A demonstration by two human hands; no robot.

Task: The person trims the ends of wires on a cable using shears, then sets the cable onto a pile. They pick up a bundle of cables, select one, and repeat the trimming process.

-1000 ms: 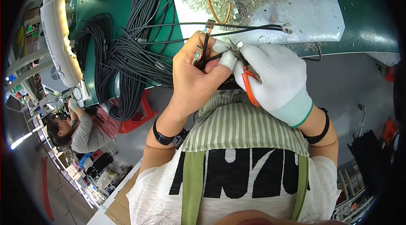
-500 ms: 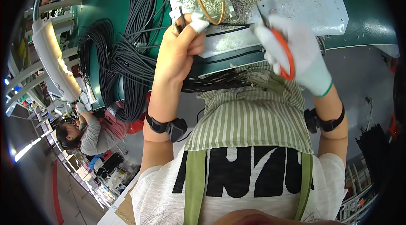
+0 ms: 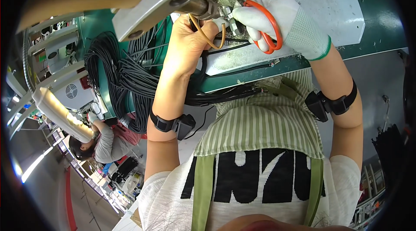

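While the gloved right hand [image 3: 277,14] hung well apart from the machine head [image 3: 162,1] half a second ago, it now sits just beside that machine's metal fixture [image 3: 234,25], so the work seems to have shifted there. Curled closed at 1 o'clock, it keeps red-handled scissors [image 3: 279,36] hooked in its fingers, blades toward 11; whether its fingertips pinch anything more, I cannot tell. Near 12 o'clock, the left hand [image 3: 186,42] is folded around a black cable [image 3: 192,24], its fingertips partly hidden behind the orange-brown tube [image 3: 223,36].
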